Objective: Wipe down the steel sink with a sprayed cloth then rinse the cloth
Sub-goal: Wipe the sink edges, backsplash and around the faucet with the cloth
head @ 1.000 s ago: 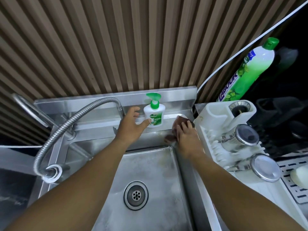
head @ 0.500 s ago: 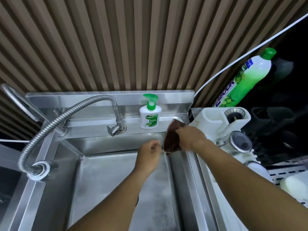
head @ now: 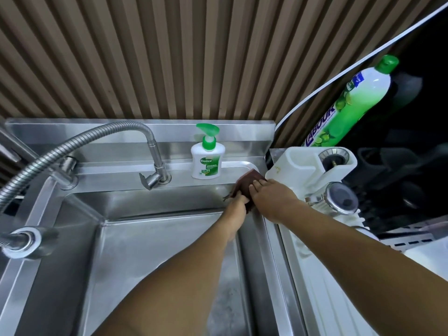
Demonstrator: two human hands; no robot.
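A dark brown cloth [head: 247, 183] lies over the back right corner of the steel sink [head: 150, 238], by the rim. My right hand [head: 274, 200] presses its upper part with the fingers flat on it. My left hand [head: 236, 214] grips the cloth's lower edge just inside the basin. Much of the cloth is hidden under both hands. My left forearm covers the sink's drain.
A Dettol pump bottle [head: 207, 156] stands on the back ledge, left of the cloth. A flexible steel tap [head: 155, 170] rises at the back centre. A white dish rack [head: 315, 170] with steel lids borders the sink's right. A green detergent bottle [head: 351, 103] leans behind it.
My left hand left the soap bottle, dropped into the basin and took hold of the cloth's lower edge. My right hand stayed on the cloth at the corner.
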